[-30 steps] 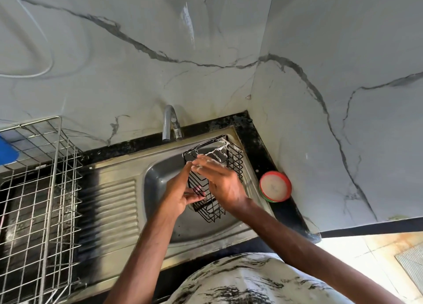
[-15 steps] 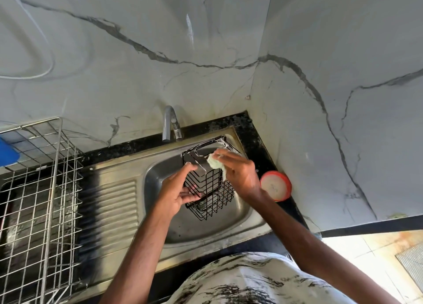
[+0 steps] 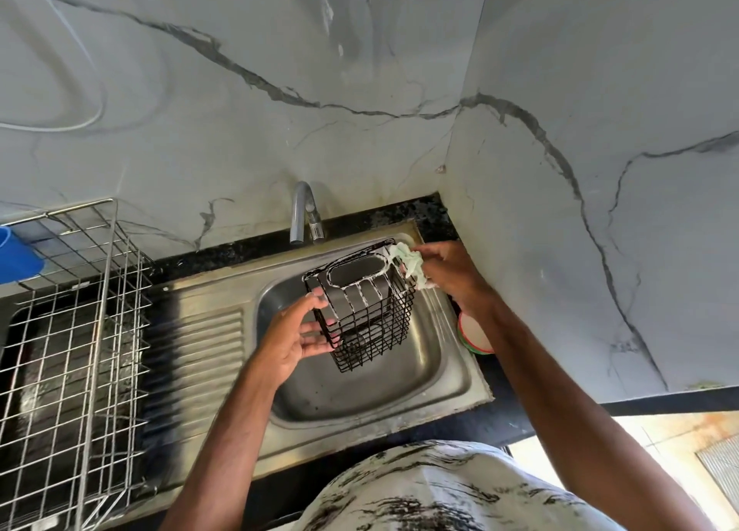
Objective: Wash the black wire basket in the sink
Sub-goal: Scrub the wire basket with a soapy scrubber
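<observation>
The black wire basket (image 3: 370,322) hangs tilted over the steel sink (image 3: 440,374), its top wires streaked with white soap foam. My left hand (image 3: 298,336) grips its left side, fingers curled around the wires. A pale green soapy cloth (image 3: 408,264) is pressed on the basket's top right corner by my right hand (image 3: 450,270), which is closed on it. The tap (image 3: 302,212) stands just behind the basket, with no water seen running.
A silver wire dish rack (image 3: 76,326) stands on the drainboard at the left, with a blue object (image 3: 16,256) at its far corner. A red-rimmed round container (image 3: 474,336) sits on the black counter right of the sink. Marble walls close the back and right.
My right hand with the cloth has moved from the basket's front face up to its far top right corner. The basket has been turned so its open top shows more.
</observation>
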